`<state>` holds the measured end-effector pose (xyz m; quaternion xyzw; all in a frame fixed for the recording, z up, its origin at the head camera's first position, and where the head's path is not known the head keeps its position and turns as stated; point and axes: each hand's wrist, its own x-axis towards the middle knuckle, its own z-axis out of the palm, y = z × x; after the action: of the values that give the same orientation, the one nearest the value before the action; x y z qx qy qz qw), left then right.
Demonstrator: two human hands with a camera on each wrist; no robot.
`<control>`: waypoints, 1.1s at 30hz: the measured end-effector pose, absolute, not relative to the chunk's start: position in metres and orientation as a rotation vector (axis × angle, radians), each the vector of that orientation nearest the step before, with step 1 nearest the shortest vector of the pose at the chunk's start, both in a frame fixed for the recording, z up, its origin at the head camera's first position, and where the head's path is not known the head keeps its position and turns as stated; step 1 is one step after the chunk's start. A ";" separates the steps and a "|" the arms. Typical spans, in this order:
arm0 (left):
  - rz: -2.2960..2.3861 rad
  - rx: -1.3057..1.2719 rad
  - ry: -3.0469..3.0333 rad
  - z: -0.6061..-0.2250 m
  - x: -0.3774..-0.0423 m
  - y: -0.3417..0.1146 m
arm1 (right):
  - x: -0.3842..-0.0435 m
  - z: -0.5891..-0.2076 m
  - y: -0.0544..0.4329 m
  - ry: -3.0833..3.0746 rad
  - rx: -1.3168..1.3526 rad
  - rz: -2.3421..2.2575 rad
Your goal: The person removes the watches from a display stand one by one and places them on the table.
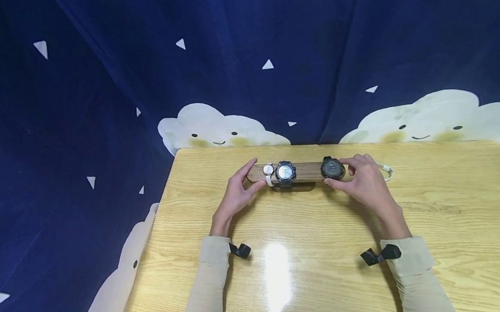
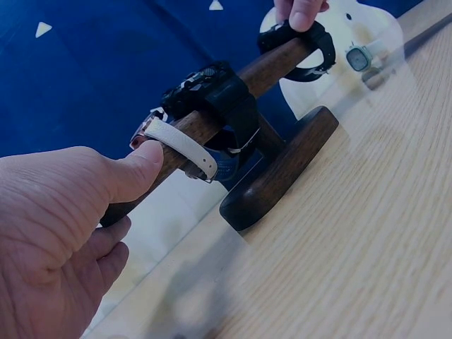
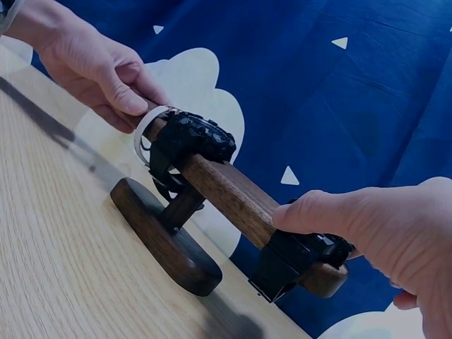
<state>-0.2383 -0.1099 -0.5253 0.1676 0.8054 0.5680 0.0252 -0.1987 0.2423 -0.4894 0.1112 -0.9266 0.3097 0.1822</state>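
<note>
A dark wooden watch stand carries a crossbar on a short post over a rounded base. My left hand grips the bar's left end, its thumb close to the white strap of a small watch. Right beside that sits a chunky black watch with a pale dial. Toward the bar's other end is a second black watch with a dark dial, strapped around the wood. My right hand pinches this watch between thumb and fingers, the thumb lying along the bar's near edge in the right wrist view.
A white-strapped watch lies on the wooden table just beyond my right hand; the left wrist view shows its square face. Behind the table's back edge hangs a dark blue curtain with clouds and triangles.
</note>
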 end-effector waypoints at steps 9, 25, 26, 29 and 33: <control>1.774 0.524 2.474 -0.524 -0.237 -0.108 | -0.197 -0.487 0.243 -2.619 0.306 0.865; 1.745 0.519 2.489 -0.524 -0.238 -0.108 | -0.193 -0.499 0.241 -2.579 0.293 0.880; 1.745 0.520 2.491 -0.524 -0.238 -0.108 | -0.192 -0.500 0.240 -2.577 0.291 0.884; 1.740 0.533 2.500 -0.524 -0.238 -0.109 | -0.190 -0.504 0.238 -2.572 0.284 0.883; 1.735 0.539 2.501 -0.524 -0.238 -0.110 | -0.188 -0.506 0.237 -2.560 0.277 0.884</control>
<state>-0.2376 -0.1098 -0.5241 0.1741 0.8088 0.5611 0.0249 -0.1875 0.2370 -0.5055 0.0997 -0.9197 0.3176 0.2080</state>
